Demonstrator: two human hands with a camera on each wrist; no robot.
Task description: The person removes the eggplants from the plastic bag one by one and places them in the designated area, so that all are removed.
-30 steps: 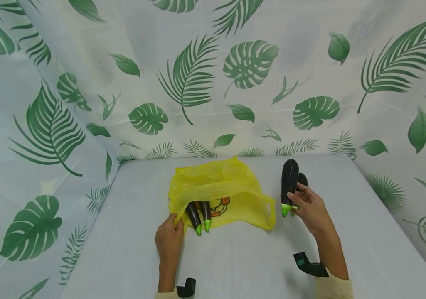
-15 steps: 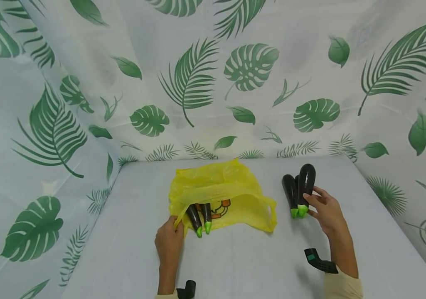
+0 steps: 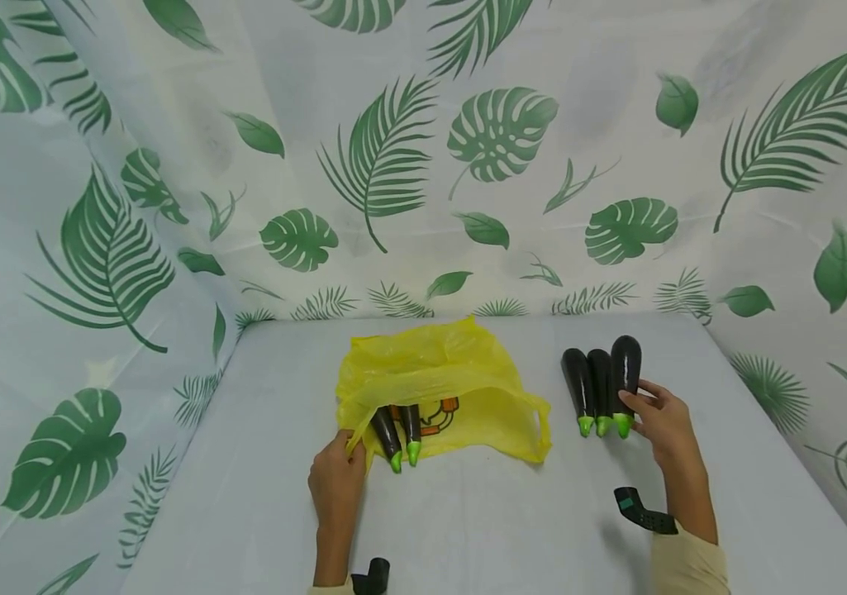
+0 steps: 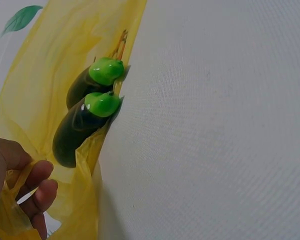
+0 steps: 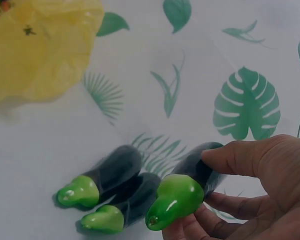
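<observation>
By the left hand [image 3: 337,475], a crumpled yellow plastic bag [image 3: 493,426] is pinched at its eight o'clock corner. Two glossy, elongated black eggplants with green caps [image 3: 385,431] are partly covered at its seven o'clock. At its three o'clock, two matching eggplants [image 3: 578,380] are laid on the white bench [image 3: 482,529]; the rightmost eggplant [image 3: 626,368] is gripped by the right hand [image 3: 667,426].

No text, brand or number can be read in any view. Yellow bag [image 3: 453,351] bears a printed orange-and-black graphic [image 3: 432,428], partly covered; no lettering is discernible. Teal patch [image 3: 626,502] on black wrist device [image 3: 646,518]: too small to read
</observation>
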